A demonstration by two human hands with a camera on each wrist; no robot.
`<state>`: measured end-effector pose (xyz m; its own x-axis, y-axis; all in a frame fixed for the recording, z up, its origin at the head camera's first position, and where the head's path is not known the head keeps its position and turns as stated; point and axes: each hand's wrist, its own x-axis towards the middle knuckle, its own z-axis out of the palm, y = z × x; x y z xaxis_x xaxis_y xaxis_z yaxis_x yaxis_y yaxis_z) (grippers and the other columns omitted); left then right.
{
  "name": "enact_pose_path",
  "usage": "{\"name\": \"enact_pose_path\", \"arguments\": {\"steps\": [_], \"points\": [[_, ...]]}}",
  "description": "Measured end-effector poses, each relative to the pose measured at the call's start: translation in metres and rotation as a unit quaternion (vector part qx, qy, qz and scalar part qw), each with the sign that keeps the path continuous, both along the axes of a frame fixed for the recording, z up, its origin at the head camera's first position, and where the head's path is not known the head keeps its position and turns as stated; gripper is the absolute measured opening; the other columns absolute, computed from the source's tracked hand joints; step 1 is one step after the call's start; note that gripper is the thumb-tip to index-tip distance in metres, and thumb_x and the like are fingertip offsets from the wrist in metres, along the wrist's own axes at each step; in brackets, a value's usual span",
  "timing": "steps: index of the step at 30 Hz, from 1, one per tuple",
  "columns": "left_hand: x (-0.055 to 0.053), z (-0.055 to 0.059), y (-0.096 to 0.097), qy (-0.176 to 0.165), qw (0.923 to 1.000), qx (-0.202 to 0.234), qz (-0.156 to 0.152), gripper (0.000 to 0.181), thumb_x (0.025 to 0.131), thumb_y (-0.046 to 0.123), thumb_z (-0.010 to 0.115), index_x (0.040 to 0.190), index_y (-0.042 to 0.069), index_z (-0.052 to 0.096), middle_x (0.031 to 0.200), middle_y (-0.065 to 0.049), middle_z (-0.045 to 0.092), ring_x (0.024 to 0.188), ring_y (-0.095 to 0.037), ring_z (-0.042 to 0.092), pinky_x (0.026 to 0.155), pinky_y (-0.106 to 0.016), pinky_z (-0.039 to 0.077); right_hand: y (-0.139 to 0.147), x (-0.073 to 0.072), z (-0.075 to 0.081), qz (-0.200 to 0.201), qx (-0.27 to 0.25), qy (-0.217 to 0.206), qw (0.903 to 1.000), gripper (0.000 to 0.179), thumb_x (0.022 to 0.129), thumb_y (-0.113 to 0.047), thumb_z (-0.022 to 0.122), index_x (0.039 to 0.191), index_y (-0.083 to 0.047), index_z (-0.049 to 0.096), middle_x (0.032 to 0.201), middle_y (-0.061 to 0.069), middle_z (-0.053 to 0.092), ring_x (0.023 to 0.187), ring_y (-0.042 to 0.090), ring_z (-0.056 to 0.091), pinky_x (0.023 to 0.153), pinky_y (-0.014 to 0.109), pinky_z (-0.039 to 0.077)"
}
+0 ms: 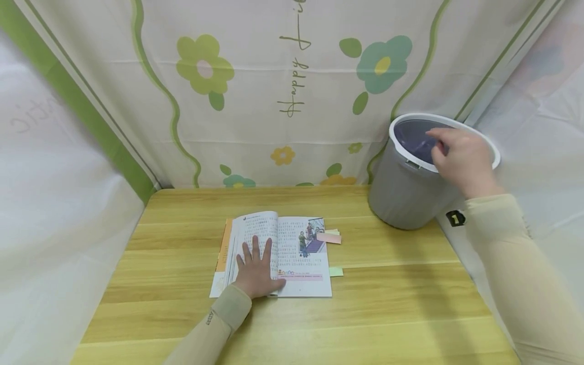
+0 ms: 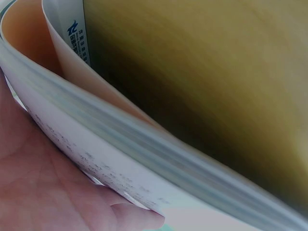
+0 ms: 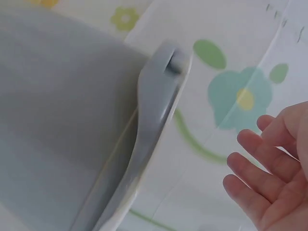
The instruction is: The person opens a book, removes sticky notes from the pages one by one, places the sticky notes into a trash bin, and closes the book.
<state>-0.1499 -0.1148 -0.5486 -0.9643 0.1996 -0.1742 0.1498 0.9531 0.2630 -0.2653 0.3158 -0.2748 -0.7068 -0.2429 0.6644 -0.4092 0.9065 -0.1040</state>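
An open book [image 1: 301,284] with printed pages and a picture at the upper right lies on the wooden table. My left hand [image 1: 256,274] rests on it with fingers spread, mostly over the left page, its thumb crossing the centre fold. In the left wrist view, the edge of the page stack [image 2: 159,144] curves past that palm. Over the mouth of a grey bin [image 1: 401,187] with a white rim hovers my right hand [image 1: 465,157]. Its fingers [image 3: 255,183] are loosely bent, and nothing shows between them.
Pink and green sticky tabs [image 1: 336,272] jut from the book's right side. The bin stands at the table's back right corner, beside a black tag [image 1: 455,218] marked 1. A flower-printed curtain [image 1: 274,121] hangs behind the table, with white sheets at both sides.
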Motion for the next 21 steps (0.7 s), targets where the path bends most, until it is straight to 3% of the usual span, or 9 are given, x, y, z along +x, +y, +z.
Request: {"name": "enact_pose_path", "arguments": {"steps": [7,21], "points": [[-0.001,0.000,-0.001,0.000,1.0000,0.000,0.001,0.121,0.076,0.072,0.066,0.160,0.012,0.003,0.159,-0.031,-0.009,0.140,-0.061,-0.001,0.106,-0.076,0.013,-0.029,0.010,-0.026,0.052,0.007,0.009,0.9986,0.033,0.083,0.003,0.056,0.112,-0.001,0.072,0.113,0.017,0.071,0.096,0.041,0.067,0.073,0.056,0.050],[-0.001,0.001,-0.001,-0.001,1.0000,-0.001,0.001,0.120,0.077,0.072,0.065,0.160,0.012,0.003,0.159,-0.031,-0.009,0.140,-0.060,-0.001,0.106,-0.075,0.014,-0.074,0.027,-0.101,0.114,0.012,-0.017,0.9932,0.031,0.085,0.003,0.057,0.112,0.002,0.072,0.114,0.017,0.071,0.102,0.036,0.068,0.075,0.052,0.055]]}}
